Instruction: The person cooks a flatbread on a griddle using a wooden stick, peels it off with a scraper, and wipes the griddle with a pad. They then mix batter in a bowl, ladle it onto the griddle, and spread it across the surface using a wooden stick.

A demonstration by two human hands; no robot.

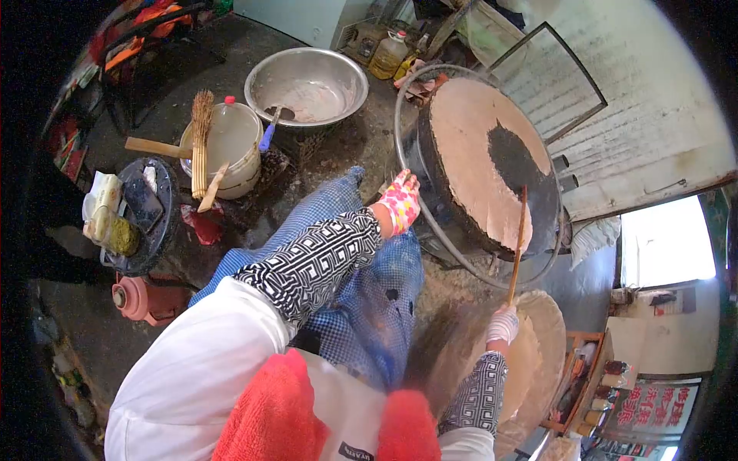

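Observation:
My left hand (400, 201), in a patterned glove, has its fingers curled at the metal hoop (397, 127) that runs around a round black griddle (547, 201). A thin pale-brown sheet of batter (469, 146) covers much of the griddle top, leaving a dark bare patch towards the right. In a white glove, my right hand (503, 326) is closed around a long thin wooden stick (519, 250). The stick's far end lies over the griddle, at the edge of the batter. Below the griddle, a large round pan (530, 346) with pale contents is partly hidden by my right arm.
A steel basin (307, 61) holds pale residue, with a blue-handled scraper (268, 134) at its rim. A white bucket (244, 173) carries a whisk brush (201, 131) and wooden tools. Left stand a small round stool (157, 250) with containers and a pink flask (146, 300).

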